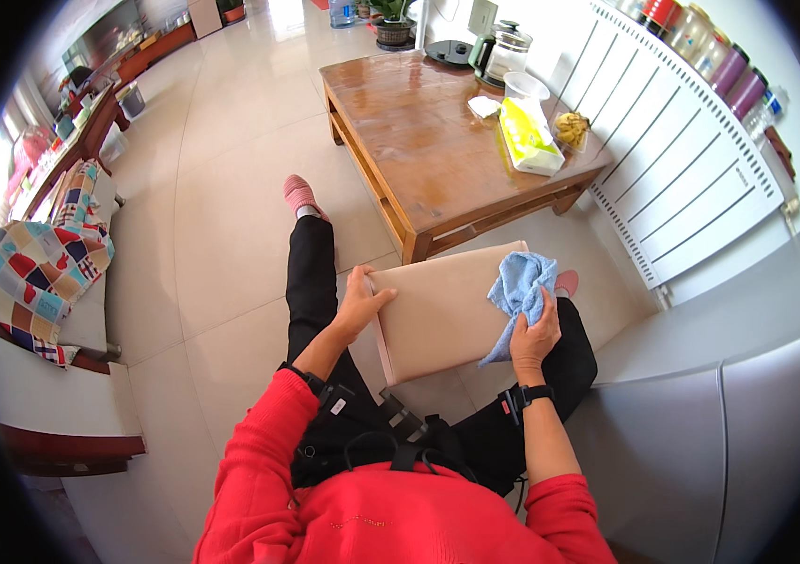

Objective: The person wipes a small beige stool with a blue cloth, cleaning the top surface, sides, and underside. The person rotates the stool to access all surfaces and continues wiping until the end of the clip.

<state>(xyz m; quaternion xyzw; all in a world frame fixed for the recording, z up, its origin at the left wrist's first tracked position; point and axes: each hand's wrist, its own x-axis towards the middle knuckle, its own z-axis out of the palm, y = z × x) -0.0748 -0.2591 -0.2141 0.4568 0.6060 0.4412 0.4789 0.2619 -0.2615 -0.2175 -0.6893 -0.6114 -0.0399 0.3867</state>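
red sweater (400, 493), small chest marking (360, 522) unclear; black trousers (310, 277), black wrist straps (538, 393), pink slippers (301, 194).

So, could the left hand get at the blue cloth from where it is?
Probably yes: the left hand is at the left edge of the beige boxlike object, and its top looks clear up to the blue cloth. The right hand is on the cloth, though.
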